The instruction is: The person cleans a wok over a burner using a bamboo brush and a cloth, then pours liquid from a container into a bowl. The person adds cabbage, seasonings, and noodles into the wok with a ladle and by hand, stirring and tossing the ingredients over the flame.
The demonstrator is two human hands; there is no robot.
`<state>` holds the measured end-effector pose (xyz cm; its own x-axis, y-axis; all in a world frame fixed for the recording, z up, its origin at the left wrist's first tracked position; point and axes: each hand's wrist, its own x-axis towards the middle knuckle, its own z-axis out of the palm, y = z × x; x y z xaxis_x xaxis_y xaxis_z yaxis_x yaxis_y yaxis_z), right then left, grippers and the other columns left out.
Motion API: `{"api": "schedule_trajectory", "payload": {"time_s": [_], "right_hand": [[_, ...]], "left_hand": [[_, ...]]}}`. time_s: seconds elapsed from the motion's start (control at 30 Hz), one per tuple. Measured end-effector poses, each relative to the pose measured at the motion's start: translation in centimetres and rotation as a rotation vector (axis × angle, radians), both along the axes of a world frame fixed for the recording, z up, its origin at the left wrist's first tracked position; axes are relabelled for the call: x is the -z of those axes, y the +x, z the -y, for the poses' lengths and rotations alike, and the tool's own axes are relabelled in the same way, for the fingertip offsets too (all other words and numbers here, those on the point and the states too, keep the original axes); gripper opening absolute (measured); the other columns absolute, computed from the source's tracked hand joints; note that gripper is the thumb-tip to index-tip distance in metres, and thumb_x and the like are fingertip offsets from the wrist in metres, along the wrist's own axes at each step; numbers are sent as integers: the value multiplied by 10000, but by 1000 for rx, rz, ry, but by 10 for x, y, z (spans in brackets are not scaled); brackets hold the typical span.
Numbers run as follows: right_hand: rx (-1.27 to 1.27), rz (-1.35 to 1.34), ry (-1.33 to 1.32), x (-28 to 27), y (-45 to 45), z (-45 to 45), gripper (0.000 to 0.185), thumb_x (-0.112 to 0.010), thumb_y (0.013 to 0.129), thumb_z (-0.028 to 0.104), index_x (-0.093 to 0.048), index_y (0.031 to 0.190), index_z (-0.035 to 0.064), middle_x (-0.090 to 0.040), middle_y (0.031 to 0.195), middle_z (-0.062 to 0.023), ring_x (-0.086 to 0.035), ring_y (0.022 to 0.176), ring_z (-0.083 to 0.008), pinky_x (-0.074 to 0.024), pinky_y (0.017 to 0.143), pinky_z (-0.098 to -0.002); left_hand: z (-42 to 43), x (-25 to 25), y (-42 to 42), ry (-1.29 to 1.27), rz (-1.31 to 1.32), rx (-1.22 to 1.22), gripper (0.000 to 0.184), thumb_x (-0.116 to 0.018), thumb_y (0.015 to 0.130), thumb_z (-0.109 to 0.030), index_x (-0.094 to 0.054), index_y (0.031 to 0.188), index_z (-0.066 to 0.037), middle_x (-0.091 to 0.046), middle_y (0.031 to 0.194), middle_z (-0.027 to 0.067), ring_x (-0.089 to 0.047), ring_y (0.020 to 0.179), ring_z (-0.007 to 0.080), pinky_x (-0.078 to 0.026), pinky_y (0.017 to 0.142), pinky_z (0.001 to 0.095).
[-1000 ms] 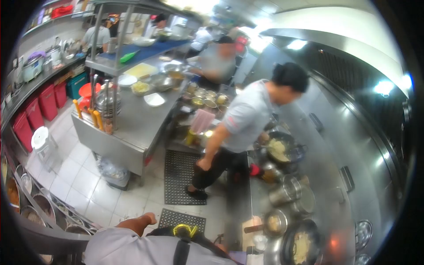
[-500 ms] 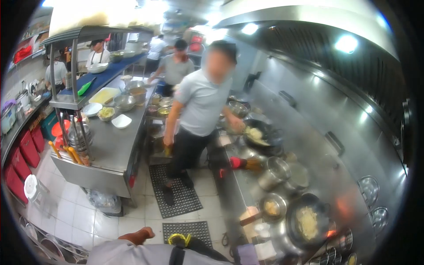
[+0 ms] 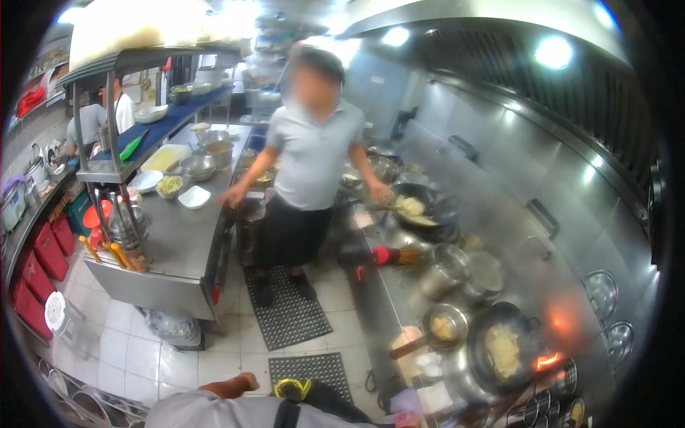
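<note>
My left hand [image 3: 246, 383] is at the bottom centre, its fingers curled in, with nothing visible in it. It is near the yellow coiled item [image 3: 292, 389] at my waist. At the bottom edge, my right hand [image 3: 408, 419] shows only in part, closed on a crumpled purple cloth [image 3: 404, 401] at the counter's front edge. To the right, a wok [image 3: 477, 349] holds pale food [image 3: 504, 351], with flame at its far side. Near it are a small pan [image 3: 444, 326] with a wooden handle and a white cloth [image 3: 434, 397].
A co-worker [image 3: 314, 153] stands in the aisle, one hand at a second wok [image 3: 444, 214], the other beside the steel table [image 3: 171, 235]. Pots [image 3: 444, 271] and a red-handled brush [image 3: 408, 255] sit on the stove counter. Rubber mats [image 3: 289, 314] and a white bin [image 3: 63, 314] are on the floor.
The co-worker has turned to face me, with an arm out toward the steel table. The purple cloth, flat before, is now crumpled with my right hand on it. The flame has grown.
</note>
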<state>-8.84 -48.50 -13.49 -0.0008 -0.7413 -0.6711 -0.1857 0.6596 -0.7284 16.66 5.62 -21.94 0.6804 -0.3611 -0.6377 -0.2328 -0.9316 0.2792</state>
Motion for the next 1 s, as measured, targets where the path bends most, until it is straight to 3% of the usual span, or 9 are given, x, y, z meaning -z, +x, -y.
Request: {"api": "schedule_trajectory", "payload": {"time_s": [0.13,0.23,0.57,0.63,0.73,0.8,0.83,0.9,1.0], "right_hand": [[65,9,20,9,-3,-3,249,-637,765,129,-572,1003,95,-549,737,-91,-522,580,-199,-451,490,-336],[105,5,32,16,-6,-4,253,-642,759,127,-567,998,99,-539,726,-90,-511,566,-201,-447,476,-337],[58,-34,68,3,-14,-6,407,-726,770,280,-494,1096,202,-494,691,-57,-435,475,-162,-355,379,-265],[-166,-118,-65,67,-35,20,379,-718,786,305,-538,1089,165,-533,713,-59,-454,481,-162,-375,380,-277],[-435,46,-228,162,-74,53,221,-652,863,307,-651,984,122,-564,733,-31,-483,512,-144,-411,418,-282],[-194,226,-258,74,-38,5,285,-697,815,314,-650,946,65,-581,775,2,-512,561,-133,-419,436,-284],[-236,113,-205,50,-37,-3,328,-720,781,283,-628,982,40,-588,784,-21,-522,573,-141,-419,441,-288],[-26,-26,-142,-40,-6,-40,416,-755,727,240,-597,1028,0,-591,749,-57,-508,508,-156,-398,393,-292],[-169,-90,-216,-6,-17,-30,379,-735,731,213,-579,989,-17,-583,703,-91,-519,465,-174,-413,371,-302]], "left_hand": [[-15,14,-8,48,-92,-86,368,-514,752,-288,-699,906,-9,-674,948,202,-653,915,322,-504,790,414],[-13,22,-5,123,-198,-77,479,-566,816,-367,-635,1124,-7,-583,1209,217,-550,1147,347,-434,962,400],[14,2,-15,-91,-96,-107,366,-542,756,-306,-699,889,-4,-650,985,245,-619,969,387,-488,843,433],[10,36,-13,-108,-30,33,353,-535,746,-289,-697,855,6,-647,949,257,-623,942,393,-489,838,434],[1,-7,-23,-238,-98,-124,372,-567,746,-339,-701,848,-8,-659,942,224,-630,933,378,-497,812,428],[-7,-8,-13,-145,-149,183,357,-610,751,-363,-709,845,-33,-679,895,180,-652,876,355,-509,752,424],[-16,63,-16,-3,-119,161,296,-616,767,-335,-719,822,-63,-683,828,169,-662,840,338,-512,719,415],[-32,41,-22,-18,-195,199,294,-611,769,-331,-718,824,-63,-683,836,169,-662,842,336,-513,722,415],[-46,21,-26,18,-253,156,292,-603,773,-326,-718,827,-63,-682,848,168,-662,846,333,-514,726,414]]}}
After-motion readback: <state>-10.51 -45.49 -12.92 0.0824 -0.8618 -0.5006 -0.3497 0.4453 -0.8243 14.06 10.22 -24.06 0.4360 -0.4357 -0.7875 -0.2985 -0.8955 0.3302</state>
